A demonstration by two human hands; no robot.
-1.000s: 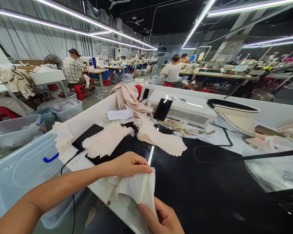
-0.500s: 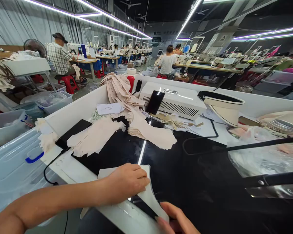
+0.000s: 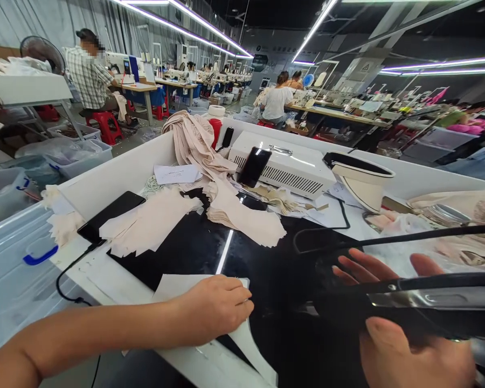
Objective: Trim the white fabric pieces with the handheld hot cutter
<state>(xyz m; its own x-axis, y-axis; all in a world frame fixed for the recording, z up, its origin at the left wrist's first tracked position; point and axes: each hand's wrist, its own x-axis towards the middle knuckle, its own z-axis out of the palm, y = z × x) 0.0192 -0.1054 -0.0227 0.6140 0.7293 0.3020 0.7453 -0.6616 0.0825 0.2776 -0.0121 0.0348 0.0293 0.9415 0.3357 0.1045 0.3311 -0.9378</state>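
My left hand (image 3: 222, 304) is closed, fingers curled together at the edge of a pale cut piece (image 3: 250, 350). The piece lies flat on the black tabletop (image 3: 295, 323), near its front edge; its narrow curved end points toward me. My right hand (image 3: 416, 350) is at the right, fingers and thumb spread apart. A black bar with a metal plate (image 3: 436, 297) crosses in front of it and hides its middle; whether they touch, I cannot tell. Stacked pale pink fabric pieces (image 3: 246, 215) and a fanned pile of similar fabric pieces (image 3: 149, 221) lie farther back.
A phone (image 3: 255, 167) leans against a white vented box (image 3: 283, 161). Left of the piles lies a black tablet-like device (image 3: 113, 215) with a cable. A cream visor-like item (image 3: 364, 178) stands at right, behind clear plastic bags (image 3: 412, 242). Other people sit at sewing machines beyond.
My right hand has let go of the narrow end of the pale piece and moved right, behind the black bar. My left hand has stayed on the piece. The view has shifted slightly.
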